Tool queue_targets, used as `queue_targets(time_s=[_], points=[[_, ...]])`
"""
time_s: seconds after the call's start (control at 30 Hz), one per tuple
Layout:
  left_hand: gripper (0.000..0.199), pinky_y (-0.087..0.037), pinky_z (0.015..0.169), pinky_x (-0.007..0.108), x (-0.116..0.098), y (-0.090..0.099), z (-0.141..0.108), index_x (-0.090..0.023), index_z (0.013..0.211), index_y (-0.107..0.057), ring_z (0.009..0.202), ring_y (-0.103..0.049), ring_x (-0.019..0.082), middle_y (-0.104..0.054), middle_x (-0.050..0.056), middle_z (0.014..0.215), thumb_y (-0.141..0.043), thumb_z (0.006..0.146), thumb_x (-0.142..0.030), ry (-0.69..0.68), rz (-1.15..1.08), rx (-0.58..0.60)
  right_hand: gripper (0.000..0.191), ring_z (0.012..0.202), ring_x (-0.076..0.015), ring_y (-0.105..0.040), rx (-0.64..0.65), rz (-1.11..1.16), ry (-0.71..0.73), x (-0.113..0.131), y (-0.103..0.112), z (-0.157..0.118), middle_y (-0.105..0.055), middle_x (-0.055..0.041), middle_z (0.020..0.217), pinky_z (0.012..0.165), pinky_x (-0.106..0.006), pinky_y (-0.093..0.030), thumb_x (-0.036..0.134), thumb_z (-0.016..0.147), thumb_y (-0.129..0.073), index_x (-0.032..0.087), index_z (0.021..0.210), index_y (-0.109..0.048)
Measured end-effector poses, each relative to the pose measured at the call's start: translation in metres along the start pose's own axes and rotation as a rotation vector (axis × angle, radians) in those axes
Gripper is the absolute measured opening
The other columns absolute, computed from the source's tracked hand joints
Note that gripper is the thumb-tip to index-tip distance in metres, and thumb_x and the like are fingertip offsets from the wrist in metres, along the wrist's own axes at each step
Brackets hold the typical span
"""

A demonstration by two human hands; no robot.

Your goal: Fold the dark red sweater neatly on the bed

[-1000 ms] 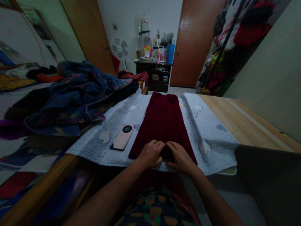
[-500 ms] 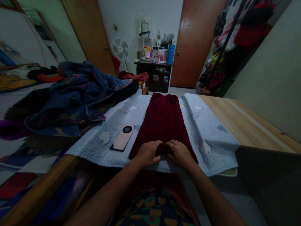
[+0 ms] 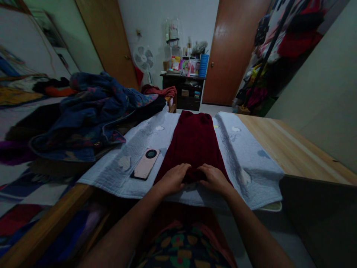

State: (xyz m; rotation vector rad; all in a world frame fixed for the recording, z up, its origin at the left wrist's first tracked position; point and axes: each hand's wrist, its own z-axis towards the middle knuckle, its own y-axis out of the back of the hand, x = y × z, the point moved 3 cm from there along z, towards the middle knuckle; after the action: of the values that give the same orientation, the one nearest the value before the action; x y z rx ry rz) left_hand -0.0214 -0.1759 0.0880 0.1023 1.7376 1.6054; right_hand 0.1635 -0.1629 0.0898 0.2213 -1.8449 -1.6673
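A dark red folded garment (image 3: 195, 141) lies lengthwise in front of me, wide at the near end and narrower at the far end; its exact kind does not show. At its near edge, my left hand (image 3: 175, 178) has its fingers curled over the cloth on the left. My right hand (image 3: 214, 179) grips the same edge a short gap away, thumb below and fingers on top. Between the hands the edge looks slightly turned up. Under the garment spreads a pale blue-grey quilted cloth (image 3: 251, 156). A pink phone (image 3: 146, 165) rests face down left of the garment.
Heaped clothes with a blue denim garment (image 3: 92, 108) lie on the left beside a wooden rail (image 3: 52, 219). A wooden tabletop (image 3: 295, 145) extends right. Farther back stand a white fan (image 3: 144, 57), a dark shelf (image 3: 185, 91) and hanging clothes and bags (image 3: 298, 42).
Both hands have shifted slightly forward, away from me, with the garment's near edge in their fingers. The phone and the quilted cloth have stayed in place.
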Motion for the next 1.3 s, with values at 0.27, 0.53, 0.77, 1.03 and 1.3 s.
queue_targets(time_s=[0.27, 0.53, 0.77, 1.03, 1.3], points=[[0.038, -0.047, 0.081, 0.029, 0.002, 0.004, -0.005, -0.026, 0.118, -0.051, 0.096, -0.066, 0.022, -0.069, 0.002, 0.103, -0.056, 0.082, -0.015, 0.099, 0.059, 0.019, 0.049, 0.103, -0.0222, -0.050, -0.083, -0.049, -0.023, 0.005, -0.010, -0.011, -0.056, -0.0074, 0.114, 0.090, -0.033, -0.040, 0.025, 0.075, -0.067, 0.018, 0.122, -0.054], [0.019, -0.046, 0.082, 0.033, -0.016, -0.011, -0.004, -0.020, 0.105, -0.057, 0.092, -0.064, 0.021, -0.069, 0.005, 0.098, -0.052, 0.087, -0.015, -0.017, 0.238, -0.092, 0.064, 0.106, -0.0254, -0.045, -0.148, -0.153, -0.045, 0.016, -0.021, -0.016, -0.052, -0.0094, 0.122, 0.089, -0.037, -0.038, 0.027, 0.074, -0.070, 0.020, 0.133, -0.045], [0.013, -0.046, 0.081, 0.034, -0.019, -0.023, -0.007, -0.019, 0.099, -0.058, 0.091, -0.064, 0.021, -0.069, 0.006, 0.097, -0.054, 0.088, -0.018, -0.025, 0.228, -0.157, 0.062, 0.104, -0.0252, -0.045, -0.141, -0.243, -0.049, 0.030, -0.023, -0.015, -0.054, -0.0077, 0.116, 0.087, -0.037, -0.036, 0.030, 0.077, -0.070, 0.028, 0.134, -0.047], [0.044, -0.043, 0.092, 0.039, -0.022, -0.012, -0.016, -0.020, 0.118, -0.051, 0.105, -0.058, 0.025, -0.063, 0.008, 0.115, -0.066, 0.078, -0.031, -0.034, 0.151, -0.147, 0.039, 0.096, -0.0220, -0.049, -0.134, -0.223, -0.037, 0.029, -0.015, -0.008, -0.058, -0.0047, 0.105, 0.082, -0.033, -0.036, 0.027, 0.083, -0.062, 0.028, 0.121, -0.057], [0.027, -0.045, 0.086, 0.034, -0.011, -0.007, -0.003, -0.022, 0.104, -0.053, 0.097, -0.061, 0.022, -0.066, 0.004, 0.102, -0.058, 0.078, -0.016, 0.051, 0.157, -0.097, 0.029, 0.096, -0.0200, -0.054, -0.071, -0.196, -0.116, 0.031, -0.012, -0.003, -0.058, -0.0050, 0.104, 0.083, -0.031, -0.038, 0.024, 0.084, -0.059, 0.026, 0.114, -0.058]])
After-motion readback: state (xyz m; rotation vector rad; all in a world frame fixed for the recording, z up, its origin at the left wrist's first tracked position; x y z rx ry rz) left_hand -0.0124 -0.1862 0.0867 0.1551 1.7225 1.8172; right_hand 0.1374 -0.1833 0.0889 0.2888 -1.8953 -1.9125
